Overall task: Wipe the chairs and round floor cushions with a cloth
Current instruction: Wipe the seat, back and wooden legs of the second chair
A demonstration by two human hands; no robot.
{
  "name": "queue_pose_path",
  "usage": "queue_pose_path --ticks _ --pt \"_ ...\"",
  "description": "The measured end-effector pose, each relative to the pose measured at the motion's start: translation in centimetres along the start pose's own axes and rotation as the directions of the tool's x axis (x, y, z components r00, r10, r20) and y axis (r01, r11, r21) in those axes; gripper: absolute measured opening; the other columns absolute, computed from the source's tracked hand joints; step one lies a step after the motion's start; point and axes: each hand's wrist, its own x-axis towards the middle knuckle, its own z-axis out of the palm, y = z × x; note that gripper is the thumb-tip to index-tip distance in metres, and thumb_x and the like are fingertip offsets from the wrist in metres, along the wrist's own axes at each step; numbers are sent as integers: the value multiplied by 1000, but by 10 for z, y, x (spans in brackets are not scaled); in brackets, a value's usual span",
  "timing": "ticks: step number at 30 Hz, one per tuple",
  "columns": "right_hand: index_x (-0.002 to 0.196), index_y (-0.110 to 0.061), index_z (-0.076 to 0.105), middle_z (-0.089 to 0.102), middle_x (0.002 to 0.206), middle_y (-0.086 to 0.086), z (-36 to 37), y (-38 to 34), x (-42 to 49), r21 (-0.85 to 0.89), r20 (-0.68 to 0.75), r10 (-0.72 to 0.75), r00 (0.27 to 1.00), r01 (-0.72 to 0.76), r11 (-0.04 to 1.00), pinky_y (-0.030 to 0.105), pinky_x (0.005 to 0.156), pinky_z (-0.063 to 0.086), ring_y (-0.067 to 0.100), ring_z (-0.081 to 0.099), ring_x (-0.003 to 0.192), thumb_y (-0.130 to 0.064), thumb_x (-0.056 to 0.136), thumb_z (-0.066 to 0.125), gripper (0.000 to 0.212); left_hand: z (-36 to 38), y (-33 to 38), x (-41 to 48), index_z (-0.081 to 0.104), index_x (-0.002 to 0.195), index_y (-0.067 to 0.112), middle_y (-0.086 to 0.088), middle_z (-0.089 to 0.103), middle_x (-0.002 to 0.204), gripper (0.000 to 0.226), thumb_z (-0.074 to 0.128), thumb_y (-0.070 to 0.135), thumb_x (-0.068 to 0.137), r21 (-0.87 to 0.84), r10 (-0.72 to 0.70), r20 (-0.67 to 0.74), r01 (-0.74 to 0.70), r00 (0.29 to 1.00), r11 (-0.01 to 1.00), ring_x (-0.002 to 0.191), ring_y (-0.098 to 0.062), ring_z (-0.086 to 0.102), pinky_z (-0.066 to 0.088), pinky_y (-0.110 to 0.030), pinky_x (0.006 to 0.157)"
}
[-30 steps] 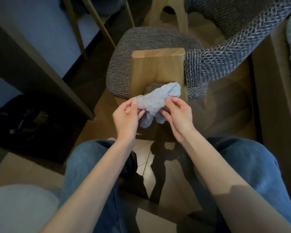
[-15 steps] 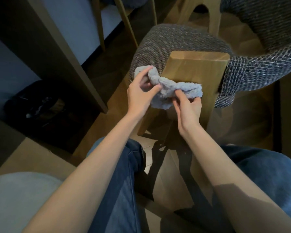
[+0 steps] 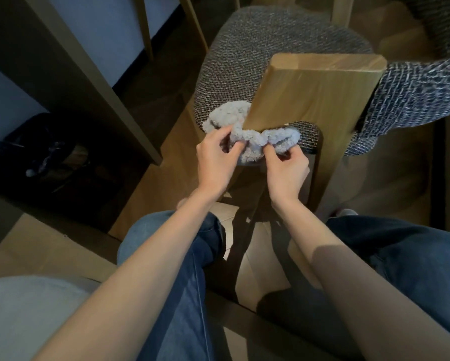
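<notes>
the person sits with knees in blue jeans (image 3: 174, 277) apart, facing the back of a chair (image 3: 270, 48) with a grey woven seat. a broad wooden back post (image 3: 315, 92) rises from the near edge of that seat, and the curved woven backrest (image 3: 414, 95) runs off to the right from it.

the cloth (image 3: 255, 143), a fluffy pale grey-blue thing, is bunched up and looped around the foot of the post, right where the wood meets the seat. one end lies on the seat fabric to the left of the post and the rest curls across the near side.

the left hand (image 3: 216, 160) has a closed grip on the cloth's left part, thumb and curled fingers pinching a fold. the right hand (image 3: 287, 171) pinches the right part the same way, its grip tight on the cloth just below the seat edge. the two hands sit close together, nearly touching.

at the near left a pale cushion (image 3: 23, 313) with a rounded edge lies on the floor. further left a dark bag (image 3: 39, 155) sits in shadow beneath a slanting dark panel (image 3: 70, 74). thin wooden legs (image 3: 192, 24) stand at the far side.
</notes>
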Motion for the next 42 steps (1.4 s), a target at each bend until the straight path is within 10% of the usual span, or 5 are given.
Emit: queue_pose_path --ticks 11,16,22,31,42 --pt "107 -10 70 59 85 -23 13 35 -1 -63 39 -42 998 44 997 -4 69 39 -25 53 73 -15 82 74 26 12 -28 -11 75 102 11 0 72 96 21 72 12 81 9 -110 -46 110 993 994 90 -11 64 53 -35 83" --pt "96 -11 72 67 82 -9 23 61 4 -158 149 77 986 -53 986 11 68 46 0 61 75 -15 84 71 12 22 -50 -15 72 82 10 4 66 74 6 66 8 82 61 -221 45 219 974 974 64 2 51 38 -21 63" --pt "63 -14 61 64 66 5 36 96 17 -268 300 265 916 -186 945 34 65 49 16 60 67 -12 88 66 26 36 -89 -6 70 110 6 -7 70 107 27 66 2 84 91 -297 203 284 933 955 99 -17 63 50 -31 87" --pt "108 6 67 66 111 25 80 161 36 -499 371 516 772 -303 812 45 98 44 37 59 110 -18 93 59 29 57 -166 9 63 123 12 -9 66 120 35 61 4 89 275 -397 443 299 804 914 116 -23 56 43 -31 97" --pt "122 -2 59 63 120 21 115 214 38 -553 536 585 609 -270 788 46 102 44 32 58 114 -13 94 56 31 82 -242 8 48 139 13 -10 56 134 45 54 9 95 370 -579 525 446 623 815 124 -26 49 36 -31 103"
